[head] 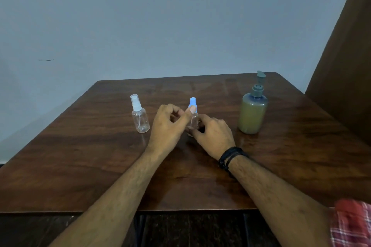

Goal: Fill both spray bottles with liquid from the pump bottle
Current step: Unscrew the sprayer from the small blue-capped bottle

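Two spray bottles on desk [80,146] | blue-capped bottle [193,115] centre: right hand [212,133] grip closed round body, left hand [170,124] pinching blue top | step: likely unscrewing sprayer; next: lift it off, bring pump bottle [253,113] over | clear-capped bottle [139,115] stands untouched, left | no readable labels

A clear spray bottle with a white-capped nozzle [140,115] stood upright and apparently empty at the left, a clear spray bottle with a blue nozzle [193,114] stood upright just right of it, partly hidden, and a pump bottle [253,109] of yellow-green liquid with a grey pump head stood upright well to the right.
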